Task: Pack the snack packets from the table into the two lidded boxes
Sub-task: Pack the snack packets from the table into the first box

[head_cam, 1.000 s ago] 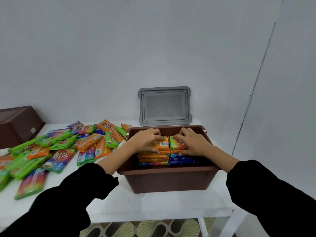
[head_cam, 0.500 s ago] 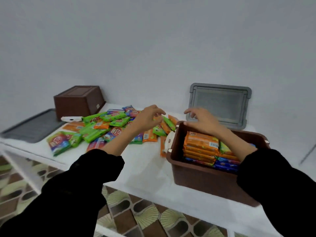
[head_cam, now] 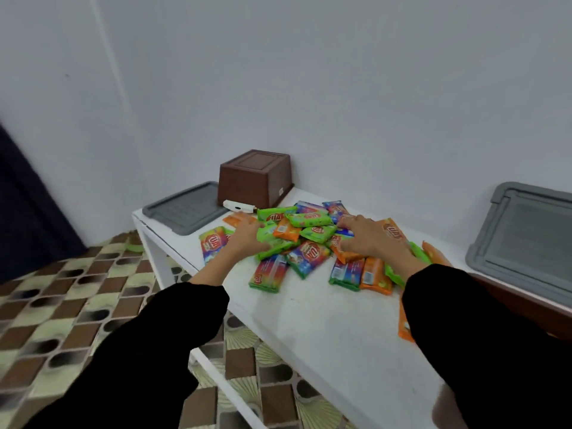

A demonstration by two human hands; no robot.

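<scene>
Snack packets: a loose heap (head_cam: pixel 309 230) of green, orange and rainbow-coloured wrappers lies in the middle of the white table (head_cam: pixel 325 329), packets overlapping one another.
Left hand: it (head_cam: pixel 246 238) rests against the heap's 9 o'clock side, fingers bent a little over the green packets. I cannot tell whether it has hold of any.
Right hand: it (head_cam: pixel 373 241) lies palm down on the heap's 3 o'clock side, fingers spread and fairly straight across the wrappers, gripping nothing that I can see.
Stray packets: one rainbow packet (head_cam: pixel 213 243) lies just beyond the left hand at 9 o'clock. An orange packet (head_cam: pixel 404 323) peeks out beside the right sleeve near the table's front edge.
Upturned box: a brown box (head_cam: pixel 253 178) stands bottom up at 11 o'clock from the heap, close to the wall.
Flat lid: a grey lid (head_cam: pixel 185 207) lies flat at 10 o'clock, at the table's corner and touching the upturned box.
White piece: a small white object (head_cam: pixel 238 206) lies between the upturned box and the heap. Too small to name.
Second lid: another grey lid (head_cam: pixel 526 243) stands tilted at 3 o'clock.
Second box: only a strip of brown rim (head_cam: pixel 523 305) shows below that lid.
Sleeves: black (head_cam: pixel 173 329), both reaching in from 6 o'clock.
Floor: brown and cream patterned tiles (head_cam: pixel 77 305).
</scene>
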